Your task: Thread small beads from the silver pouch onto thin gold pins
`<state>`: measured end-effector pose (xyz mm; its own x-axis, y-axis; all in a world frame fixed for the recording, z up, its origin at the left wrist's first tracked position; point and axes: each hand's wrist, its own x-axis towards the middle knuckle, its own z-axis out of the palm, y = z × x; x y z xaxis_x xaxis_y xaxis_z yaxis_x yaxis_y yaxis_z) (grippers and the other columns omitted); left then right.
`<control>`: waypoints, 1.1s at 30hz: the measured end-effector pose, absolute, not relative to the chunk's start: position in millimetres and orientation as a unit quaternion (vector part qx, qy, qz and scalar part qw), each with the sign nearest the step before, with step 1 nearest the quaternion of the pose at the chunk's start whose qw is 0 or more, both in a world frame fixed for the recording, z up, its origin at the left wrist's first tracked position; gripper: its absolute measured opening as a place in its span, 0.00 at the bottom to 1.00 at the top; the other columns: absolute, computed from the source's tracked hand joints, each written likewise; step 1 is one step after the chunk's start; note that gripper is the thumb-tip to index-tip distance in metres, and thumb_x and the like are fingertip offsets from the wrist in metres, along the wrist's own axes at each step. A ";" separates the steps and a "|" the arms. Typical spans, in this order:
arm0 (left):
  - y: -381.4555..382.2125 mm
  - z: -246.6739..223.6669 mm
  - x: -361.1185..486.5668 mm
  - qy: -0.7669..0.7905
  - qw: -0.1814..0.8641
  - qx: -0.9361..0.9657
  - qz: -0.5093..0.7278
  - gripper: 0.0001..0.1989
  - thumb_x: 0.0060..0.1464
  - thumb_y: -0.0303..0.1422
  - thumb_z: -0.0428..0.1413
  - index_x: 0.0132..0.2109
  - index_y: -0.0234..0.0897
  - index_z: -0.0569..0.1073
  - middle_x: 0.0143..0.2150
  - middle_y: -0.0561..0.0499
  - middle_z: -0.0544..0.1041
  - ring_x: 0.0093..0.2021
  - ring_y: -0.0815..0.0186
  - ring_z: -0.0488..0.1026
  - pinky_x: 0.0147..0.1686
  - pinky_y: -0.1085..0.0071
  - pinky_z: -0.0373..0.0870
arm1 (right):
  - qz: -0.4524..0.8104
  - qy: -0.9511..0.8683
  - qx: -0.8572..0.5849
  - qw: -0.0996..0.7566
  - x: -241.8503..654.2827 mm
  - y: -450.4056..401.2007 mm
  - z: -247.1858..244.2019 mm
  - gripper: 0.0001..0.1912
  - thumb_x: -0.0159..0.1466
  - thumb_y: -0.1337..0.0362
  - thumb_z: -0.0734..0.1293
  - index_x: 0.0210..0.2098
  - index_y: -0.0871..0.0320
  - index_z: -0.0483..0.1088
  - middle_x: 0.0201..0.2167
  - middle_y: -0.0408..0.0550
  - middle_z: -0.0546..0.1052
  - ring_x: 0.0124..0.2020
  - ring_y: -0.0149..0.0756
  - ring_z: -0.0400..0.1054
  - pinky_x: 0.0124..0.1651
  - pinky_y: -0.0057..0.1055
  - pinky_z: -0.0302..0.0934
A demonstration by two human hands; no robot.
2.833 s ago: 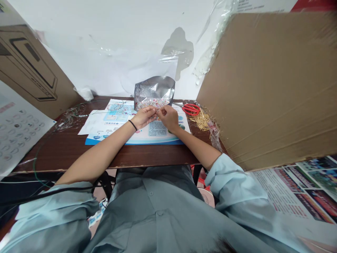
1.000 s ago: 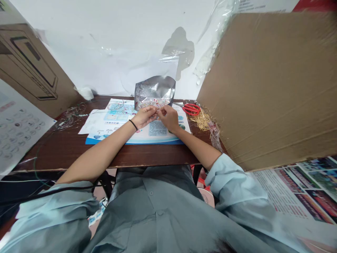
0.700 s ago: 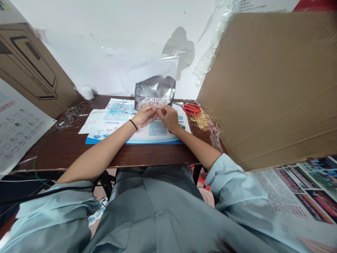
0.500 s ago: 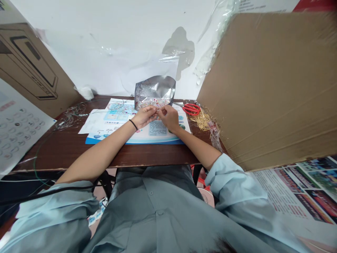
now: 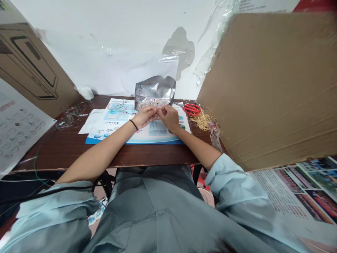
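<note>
My left hand [image 5: 145, 117] and my right hand [image 5: 169, 116] meet fingertip to fingertip over a printed sheet [image 5: 121, 137] on the table. The fingers of both are pinched together; whatever lies between them is too small to make out. Just behind them stands an opened silver bag [image 5: 155, 88], with many small clear and red beads [image 5: 150, 102] at its mouth. My fingertips overlap the bag's front edge in this view. On the sheet, left of my left hand, lie a few thin strands and small coloured bits.
Red-handled scissors [image 5: 191, 109] lie right of the bag, beside a heap of thin golden sticks [image 5: 201, 121] and a crumpled plastic wrapper [image 5: 215, 135]. Tangled clear thread [image 5: 70, 117] covers the table's left side. Cardboard panels [image 5: 273, 84] wall in both sides.
</note>
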<state>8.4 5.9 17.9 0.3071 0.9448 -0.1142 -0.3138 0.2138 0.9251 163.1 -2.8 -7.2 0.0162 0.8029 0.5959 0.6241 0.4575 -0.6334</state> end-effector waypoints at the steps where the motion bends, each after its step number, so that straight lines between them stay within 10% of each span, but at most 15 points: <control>1: 5.8 17.8 8.6 0.371 0.685 0.429 0.458 0.05 0.62 0.21 0.63 0.36 0.30 0.79 0.31 0.49 0.80 0.30 0.74 0.76 0.35 0.80 0.75 | 0.092 -0.697 -0.512 0.493 163.0 -2.7 -7.4 0.11 0.67 0.68 0.68 0.28 0.53 0.65 0.29 0.41 0.73 0.32 0.34 0.66 0.42 0.35 0.61; 33: 6.6 18.9 8.6 0.396 0.689 0.399 0.457 0.05 0.62 0.23 0.64 0.36 0.30 0.79 0.30 0.49 0.79 0.31 0.73 0.76 0.38 0.78 0.76 | 0.078 -0.700 -0.506 0.499 162.7 -2.2 -8.5 0.10 0.67 0.69 0.66 0.30 0.53 0.63 0.32 0.42 0.74 0.34 0.34 0.66 0.44 0.35 0.60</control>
<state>8.6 6.6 18.9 0.2686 0.9463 -0.1797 -0.3142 0.2624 0.9124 162.7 -2.2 -8.5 0.0088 0.7856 0.6186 0.6300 0.4761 -0.6136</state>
